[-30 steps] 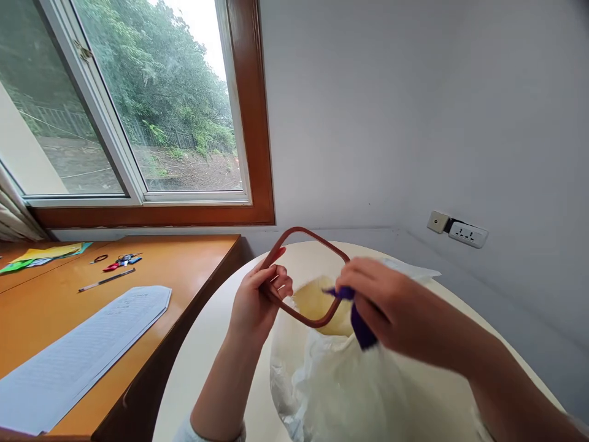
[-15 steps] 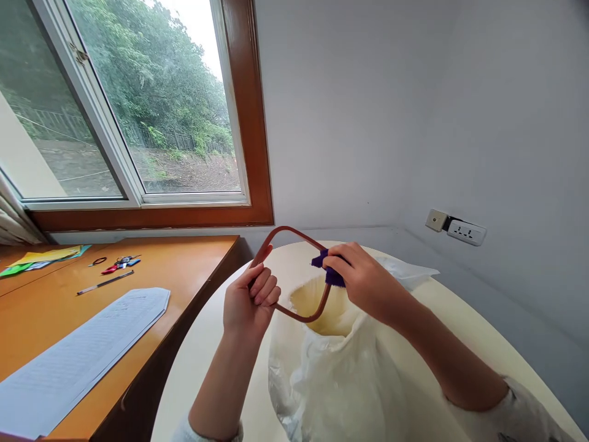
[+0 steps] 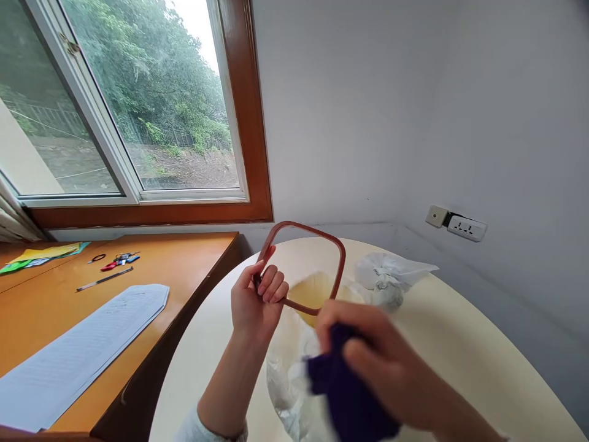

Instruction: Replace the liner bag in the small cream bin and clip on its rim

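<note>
Holding frame (image 3: pixel 301 264) in closed left hand (image 3: pixel 257 301) | right hand (image 3: pixel 368 362) gripping purple cloth (image 3: pixel 345 393) | next, likely: bring cloth to frame's rim.

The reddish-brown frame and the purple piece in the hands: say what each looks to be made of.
The reddish-brown frame, held in the left hand, looks like plastic or rubber: a thin, smooth loop with rounded corners, evenly coloured and matte. It could be coated; the picture leaves that open.

The purple piece, gripped in the right hand, looks like soft cloth or yarn: dull and bunched, with a fuzzy edge, though blurred.
</note>
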`<action>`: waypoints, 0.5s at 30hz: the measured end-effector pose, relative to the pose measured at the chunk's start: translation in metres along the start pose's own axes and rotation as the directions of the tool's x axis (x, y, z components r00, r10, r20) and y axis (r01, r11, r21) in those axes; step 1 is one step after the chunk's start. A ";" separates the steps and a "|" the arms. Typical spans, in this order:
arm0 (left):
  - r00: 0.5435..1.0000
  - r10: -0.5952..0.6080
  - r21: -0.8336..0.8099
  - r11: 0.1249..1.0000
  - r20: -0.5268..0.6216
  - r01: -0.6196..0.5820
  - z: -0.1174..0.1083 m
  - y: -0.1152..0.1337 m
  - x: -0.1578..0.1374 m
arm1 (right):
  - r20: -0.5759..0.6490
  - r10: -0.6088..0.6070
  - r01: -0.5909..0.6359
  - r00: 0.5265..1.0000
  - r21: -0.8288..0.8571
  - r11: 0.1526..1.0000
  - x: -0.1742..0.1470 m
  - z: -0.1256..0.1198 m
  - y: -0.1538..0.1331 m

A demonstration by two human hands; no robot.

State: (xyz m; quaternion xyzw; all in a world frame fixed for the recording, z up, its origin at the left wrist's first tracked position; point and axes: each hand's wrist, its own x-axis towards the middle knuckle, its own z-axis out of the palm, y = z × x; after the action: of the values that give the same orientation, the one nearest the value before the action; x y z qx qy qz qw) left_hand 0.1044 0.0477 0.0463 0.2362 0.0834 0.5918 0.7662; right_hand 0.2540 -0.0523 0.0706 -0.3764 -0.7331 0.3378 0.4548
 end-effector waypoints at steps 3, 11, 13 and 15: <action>0.999 -0.048 0.047 0.998 0.006 0.048 0.001 0.005 0.000 | -0.283 0.156 -0.158 0.946 0.015 0.987 0.000 -0.032 0.001; 0.981 -0.194 0.140 0.972 0.006 0.191 -0.002 0.010 0.008 | -0.541 0.311 -0.507 0.781 -0.259 0.822 -0.029 -0.109 0.057; 0.980 -0.198 0.156 0.968 -0.003 0.196 -0.003 0.009 0.010 | -0.559 0.287 -0.510 0.778 -0.295 0.808 -0.044 -0.119 0.075; 0.981 -0.193 0.173 0.966 -0.008 0.192 -0.004 0.008 0.011 | -0.551 0.318 -0.528 0.771 -0.275 0.803 -0.060 -0.125 0.088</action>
State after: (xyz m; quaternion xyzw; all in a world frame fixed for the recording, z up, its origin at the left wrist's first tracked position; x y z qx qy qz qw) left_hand 0.0988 0.0603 0.0484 0.2952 0.1536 0.5041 0.7970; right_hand 0.4092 -0.0411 0.0167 -0.6943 -0.5445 0.1658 0.4404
